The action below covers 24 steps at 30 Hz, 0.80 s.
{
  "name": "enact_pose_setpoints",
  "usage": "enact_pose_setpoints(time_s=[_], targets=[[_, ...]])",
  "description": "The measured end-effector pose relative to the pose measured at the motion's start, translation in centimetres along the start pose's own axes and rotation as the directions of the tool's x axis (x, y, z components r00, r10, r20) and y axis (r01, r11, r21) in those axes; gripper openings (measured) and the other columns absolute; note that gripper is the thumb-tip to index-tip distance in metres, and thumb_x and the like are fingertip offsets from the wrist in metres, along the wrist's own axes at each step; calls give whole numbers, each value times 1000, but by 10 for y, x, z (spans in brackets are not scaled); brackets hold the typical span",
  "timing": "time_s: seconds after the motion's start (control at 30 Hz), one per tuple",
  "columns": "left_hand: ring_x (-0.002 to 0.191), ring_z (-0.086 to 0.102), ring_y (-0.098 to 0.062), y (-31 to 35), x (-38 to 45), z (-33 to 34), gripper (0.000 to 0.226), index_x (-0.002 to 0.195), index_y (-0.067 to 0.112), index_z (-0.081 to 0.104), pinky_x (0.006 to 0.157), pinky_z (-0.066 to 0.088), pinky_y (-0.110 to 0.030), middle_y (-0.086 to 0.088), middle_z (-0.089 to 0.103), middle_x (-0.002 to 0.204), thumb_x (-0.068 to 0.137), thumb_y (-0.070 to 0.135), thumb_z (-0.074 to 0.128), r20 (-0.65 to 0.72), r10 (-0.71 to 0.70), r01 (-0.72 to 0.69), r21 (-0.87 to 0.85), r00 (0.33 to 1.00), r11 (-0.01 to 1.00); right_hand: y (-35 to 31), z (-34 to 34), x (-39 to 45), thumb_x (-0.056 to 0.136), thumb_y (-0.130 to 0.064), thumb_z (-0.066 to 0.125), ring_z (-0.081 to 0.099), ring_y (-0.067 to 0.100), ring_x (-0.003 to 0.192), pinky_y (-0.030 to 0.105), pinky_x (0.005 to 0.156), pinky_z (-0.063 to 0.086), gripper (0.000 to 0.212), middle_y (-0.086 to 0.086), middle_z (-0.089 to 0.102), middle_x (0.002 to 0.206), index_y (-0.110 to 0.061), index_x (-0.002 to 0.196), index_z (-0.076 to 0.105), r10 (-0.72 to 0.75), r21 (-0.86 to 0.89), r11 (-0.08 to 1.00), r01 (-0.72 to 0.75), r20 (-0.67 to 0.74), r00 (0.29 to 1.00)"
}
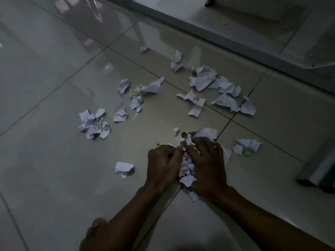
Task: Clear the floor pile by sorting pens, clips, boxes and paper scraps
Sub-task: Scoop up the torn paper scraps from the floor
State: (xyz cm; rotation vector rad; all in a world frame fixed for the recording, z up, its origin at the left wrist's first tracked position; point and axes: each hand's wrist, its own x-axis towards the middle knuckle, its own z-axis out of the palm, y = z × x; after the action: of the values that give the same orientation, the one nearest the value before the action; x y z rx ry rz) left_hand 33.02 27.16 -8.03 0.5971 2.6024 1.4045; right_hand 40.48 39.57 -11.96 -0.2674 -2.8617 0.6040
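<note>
Nearest the camera, low in the view: two bare forearms reaching forward over a glossy pale tiled floor (54,160) with dark grout lines.

Item 1. Left hand (163,163), fingers curled inward, tips pressed against the left side of a bunch of crumpled white paper scraps (187,167).

Item 2. Right hand (208,163), fingers spread and bent over the top and right side of the same bunch. The bunch sits squeezed between both hands, resting on the floor at a grout crossing; a larger white sheet (206,133) pokes out beyond the fingertips.

Item 3. Small bright green object (159,144), just beyond the left knuckles; kind cannot be told.

Item 4. Single crumpled white scrap (124,168), on the floor left of the left hand, apart from it.

Item 5. Small cluster of white scraps with a green bit (247,146), right of the right hand.

Item 6. Cluster of torn white scraps (94,126), mid-left.

Item 7. Middle group of white scraps with a yellowish piece (139,93), further out.

Item 8. Largest spread of crumpled white paper pieces (213,86), far right of centre, lying across a grout line.

Item 9. Lone small scrap (144,49), farthest, beside a white furniture leg (138,31).

Item 10. Grey raised ledge (235,42), running diagonally across the far right.

Item 11. Grey box-like object (324,169), at the right edge, partly cut off.
</note>
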Motion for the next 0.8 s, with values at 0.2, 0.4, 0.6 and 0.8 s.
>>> enact_pose_setpoints(time_s=[0.2,0.4,0.6,0.8], targets=[[56,59,-13,-2,10,-15,38,64,7,70,57,47,-33,-4,67,61,88,32,55,62,191,-196,88,980,977,-7,-1,5,63,-53,61,54,34,107,47,88,42,59,11,62,115,-19,111,60,-15,14,1000,16,-79,997],[74,61,-15,-7,8,-49,22,80,6,69,66,47,-27,-4,68,79,87,24,58,-85,277,-263,146,957,954,-7,-1,7,53,-40,81,59,31,89,37,70,45,55,5,66,101,-16,100,68,-13,-15,1000,12,-100,995],[99,57,-23,-44,-6,-98,40,102,6,66,80,46,-36,-9,63,104,85,41,59,-44,266,-234,353,963,906,-6,0,13,57,-30,80,58,24,62,31,52,45,30,6,65,72,-13,79,70,-23,91,995,39,-171,985],[137,33,-20,-75,-26,-109,83,140,17,45,106,31,-37,-5,34,152,77,69,54,199,117,-200,476,973,856,-5,-12,18,72,-31,66,42,19,47,29,45,34,29,4,48,54,-11,56,53,6,329,940,94,-292,956]])
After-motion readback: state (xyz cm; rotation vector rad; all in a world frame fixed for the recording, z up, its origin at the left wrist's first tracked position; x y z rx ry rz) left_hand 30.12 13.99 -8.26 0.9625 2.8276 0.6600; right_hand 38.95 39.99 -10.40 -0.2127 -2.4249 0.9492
